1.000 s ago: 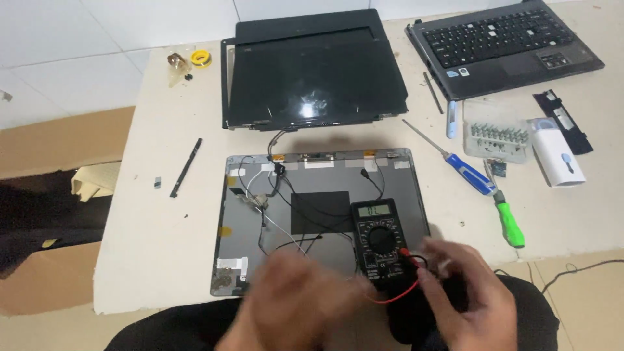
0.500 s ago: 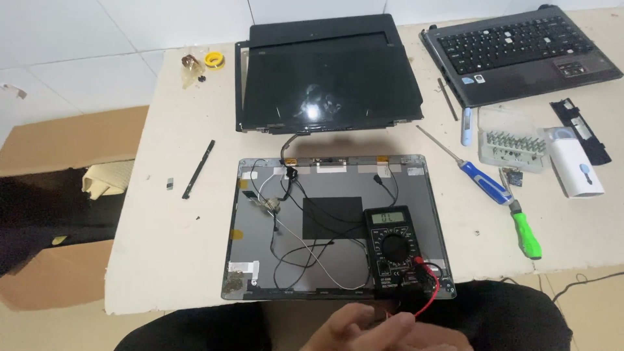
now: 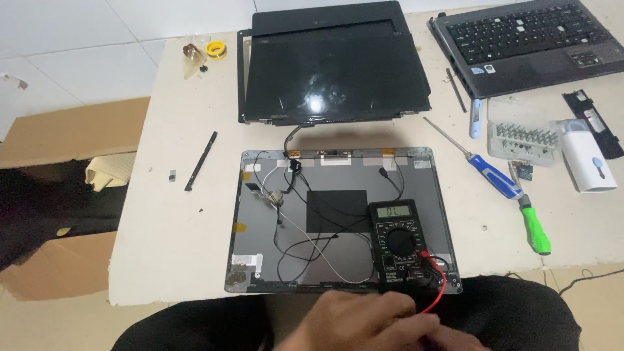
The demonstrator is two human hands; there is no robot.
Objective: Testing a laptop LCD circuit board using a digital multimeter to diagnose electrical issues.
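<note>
Head view: both hands have withdrawn to 6 o'clock; left hand (image 3: 364, 322) overlaps right hand (image 3: 455, 338), grip cannot be told. Multimeter (image 3: 398, 244) remains on the grey laptop lid (image 3: 273, 247), red lead (image 3: 437, 292) attached.

black multimeter (image 3: 399, 246) lies flat on grey laptop lid (image 3: 338, 214), red lead (image 3: 437, 286) attached

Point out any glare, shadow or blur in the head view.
Head view: a bright glare spot sits on the glossy black screen panel; the panel throws a soft shadow onto the table along its near edge; the hands at the bottom edge are slightly motion-blurred; the multimeter and cables look sharp.
</note>
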